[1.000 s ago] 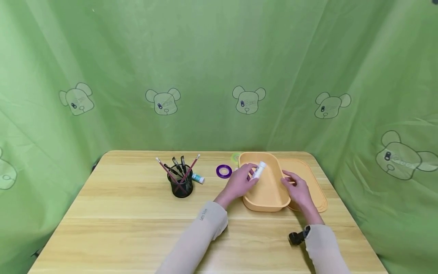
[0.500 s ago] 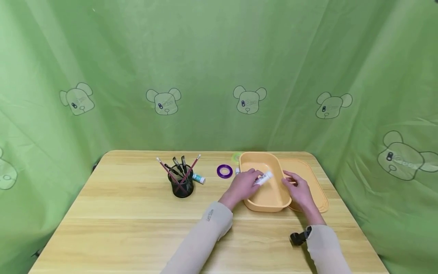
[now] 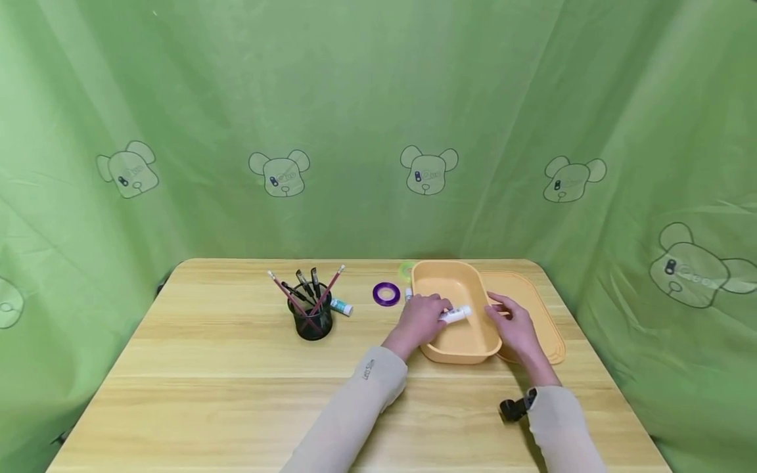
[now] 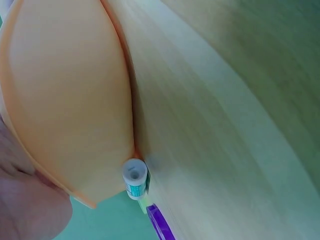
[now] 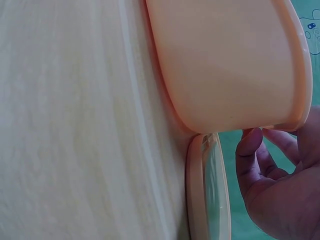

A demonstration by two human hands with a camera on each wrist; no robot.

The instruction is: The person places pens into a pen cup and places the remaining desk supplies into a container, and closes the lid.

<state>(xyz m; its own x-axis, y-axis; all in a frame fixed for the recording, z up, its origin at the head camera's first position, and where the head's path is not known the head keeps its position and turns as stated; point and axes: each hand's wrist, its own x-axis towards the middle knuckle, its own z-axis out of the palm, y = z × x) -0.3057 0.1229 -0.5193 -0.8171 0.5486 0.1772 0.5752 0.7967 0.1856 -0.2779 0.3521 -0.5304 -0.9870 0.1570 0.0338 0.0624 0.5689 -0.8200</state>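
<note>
An orange rectangular box stands at the right of the table, its inside facing up. My left hand reaches over its left rim and grips a white glue stick, which lies nearly level inside the box. In the left wrist view, only part of this left hand shows, and the held stick is hidden. At the opposite rim, my right hand holds the box's right side with bent fingers. The right wrist view shows those fingers against the outer wall.
The orange lid lies right of the box. Another glue stick sits by its left wall, near a purple tape roll and a green ring. Further left are a black mesh pen cup with pencils and brushes and a teal-white glue stick.
My left hand has lowered the glue stick into the box and turned it from steeply tilted to almost level. The right hand and the box have stayed in place.
</note>
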